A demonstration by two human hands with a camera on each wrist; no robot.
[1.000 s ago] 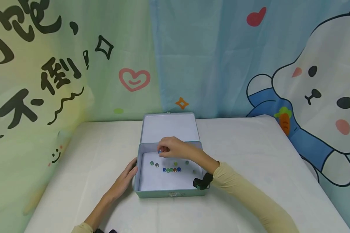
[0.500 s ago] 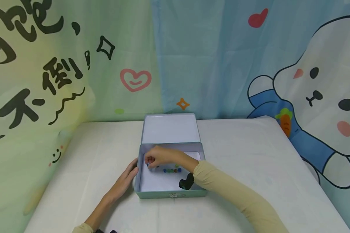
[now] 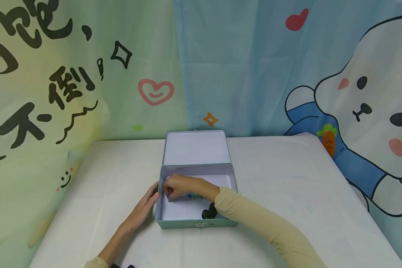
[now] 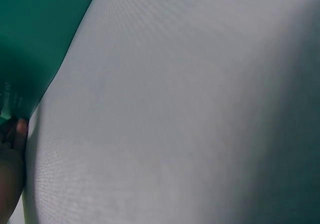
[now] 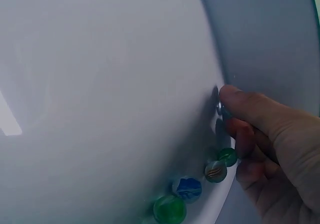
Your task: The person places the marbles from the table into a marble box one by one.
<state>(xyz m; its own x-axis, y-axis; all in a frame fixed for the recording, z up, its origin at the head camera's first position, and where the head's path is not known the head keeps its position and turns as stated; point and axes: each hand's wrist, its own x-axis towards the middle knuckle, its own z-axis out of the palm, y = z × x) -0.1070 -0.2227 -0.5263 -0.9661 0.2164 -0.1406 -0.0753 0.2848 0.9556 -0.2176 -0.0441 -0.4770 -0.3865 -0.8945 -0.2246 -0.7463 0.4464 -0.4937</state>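
A shallow metal tin (image 3: 197, 224), green outside and pale inside, stands with its lid (image 3: 195, 149) raised at the back. My right hand (image 3: 179, 186) is inside it near the left wall. Its thumb and forefinger pinch a small glass marble (image 5: 219, 107), mostly hidden by the fingertips. Close to these fingers lie a green marble (image 5: 228, 157), a brown-striped marble (image 5: 215, 172), a blue marble (image 5: 187, 189) and a bigger-looking green marble (image 5: 169, 210). My left hand (image 3: 146, 203) rests against the tin's outer left side, fingers fairly straight; the left wrist view shows only part of it.
A white cloth (image 3: 274, 178) covers the table around the tin. Behind hangs a printed curtain (image 3: 217, 67). The right forearm and the black wrist camera (image 3: 209, 211) cover part of the tin's floor and some marbles.
My right hand has moved left and towards the near side within the tin, carrying the marble down to the floor by the left wall. The left hand has stayed in place.
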